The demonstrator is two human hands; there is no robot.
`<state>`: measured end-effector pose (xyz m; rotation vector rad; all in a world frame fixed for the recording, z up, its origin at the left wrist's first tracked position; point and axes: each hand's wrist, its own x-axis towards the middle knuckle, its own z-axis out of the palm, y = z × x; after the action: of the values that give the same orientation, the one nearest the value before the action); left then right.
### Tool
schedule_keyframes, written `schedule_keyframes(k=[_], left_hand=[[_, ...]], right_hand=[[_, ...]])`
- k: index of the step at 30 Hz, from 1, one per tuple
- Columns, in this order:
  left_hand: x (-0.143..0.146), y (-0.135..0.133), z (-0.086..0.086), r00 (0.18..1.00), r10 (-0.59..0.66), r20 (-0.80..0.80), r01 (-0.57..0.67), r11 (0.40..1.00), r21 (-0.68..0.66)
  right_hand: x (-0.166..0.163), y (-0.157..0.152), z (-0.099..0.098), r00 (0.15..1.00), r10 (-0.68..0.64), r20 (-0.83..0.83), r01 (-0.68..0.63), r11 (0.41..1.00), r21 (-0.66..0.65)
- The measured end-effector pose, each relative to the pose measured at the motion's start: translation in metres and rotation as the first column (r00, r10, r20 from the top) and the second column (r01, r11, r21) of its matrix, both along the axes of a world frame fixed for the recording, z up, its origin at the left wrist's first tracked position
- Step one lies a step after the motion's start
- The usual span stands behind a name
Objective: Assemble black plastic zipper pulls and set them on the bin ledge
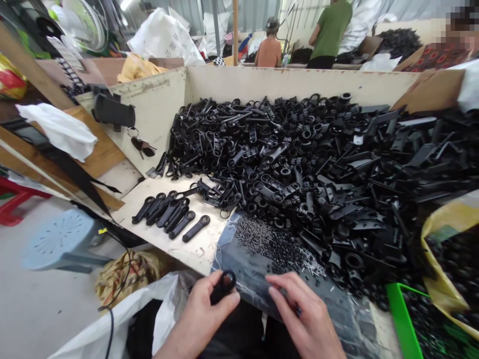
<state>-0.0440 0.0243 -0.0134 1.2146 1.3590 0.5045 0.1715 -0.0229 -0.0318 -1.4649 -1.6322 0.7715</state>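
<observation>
1. The left hand (204,314) is at the bottom edge of the view, its fingers curled around a black plastic part with a ring end (223,285), pinched between thumb and fingertips just above the near edge of the worktop (202,249).
2. The right hand (305,314) holds nothing I can see. Its fingers are loosely bent, tips resting on a dark plastic sheet (247,264) beside the left hand.
3. On that sheet, just beyond the fingertips, lies a scatter of small metal pins (273,242).
4. A row of finished-looking black levers (170,215) lies side by side on the bare worktop, left of the sheet.
5. A large heap of black plastic parts (318,164) fills the walled worktop behind.
6. A green crate (402,319) and a yellow bag (445,224) of dark parts sit at the right.
7. A bunch of keys (141,144) hangs on the left wall board.
8. Two people (299,37) stand with their backs turned, far behind.
</observation>
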Motion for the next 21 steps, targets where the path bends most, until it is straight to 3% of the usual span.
schedule_keyframes(k=[2,4,7,11,13,15,17,19,21], left_hand=[[0.009,0.01,0.005,0.983,-0.016,-0.181,0.044,0.987,0.154],[0.022,0.016,0.007,0.94,-0.078,-0.334,0.163,0.958,0.237],[0.039,0.018,0.001,0.855,-0.162,-0.492,0.358,0.871,0.337],[0.045,0.014,-0.013,0.751,-0.176,-0.636,0.5,0.782,0.373],[0.042,0.013,-0.015,0.736,-0.183,-0.652,0.527,0.759,0.382],[0.039,0.014,-0.013,0.774,-0.171,-0.61,0.49,0.772,0.404],[0.036,0.016,-0.01,0.864,-0.129,-0.486,0.353,0.844,0.404],[0.034,0.018,-0.006,0.958,-0.077,-0.275,0.166,0.934,0.315],[0.033,0.018,-0.002,0.999,-0.025,-0.023,0.028,0.988,0.155]], right_hand=[[0.006,0.006,0.0,0.996,-0.057,0.073,0.056,0.998,0.02],[0.011,0.014,0.002,0.988,-0.078,0.135,0.073,0.996,0.043],[0.017,0.026,0.003,0.966,-0.129,0.226,0.114,0.99,0.078],[0.018,0.037,0.0,0.926,-0.123,0.357,0.103,0.992,0.074],[0.016,0.041,-0.002,0.892,-0.088,0.443,0.065,0.996,0.069],[0.013,0.042,-0.004,0.845,-0.066,0.531,0.029,0.997,0.077],[0.012,0.042,-0.004,0.798,-0.05,0.6,-0.005,0.996,0.089],[0.013,0.042,-0.004,0.77,-0.03,0.637,-0.044,0.994,0.1],[0.014,0.041,-0.004,0.783,-0.031,0.621,-0.059,0.991,0.123]])
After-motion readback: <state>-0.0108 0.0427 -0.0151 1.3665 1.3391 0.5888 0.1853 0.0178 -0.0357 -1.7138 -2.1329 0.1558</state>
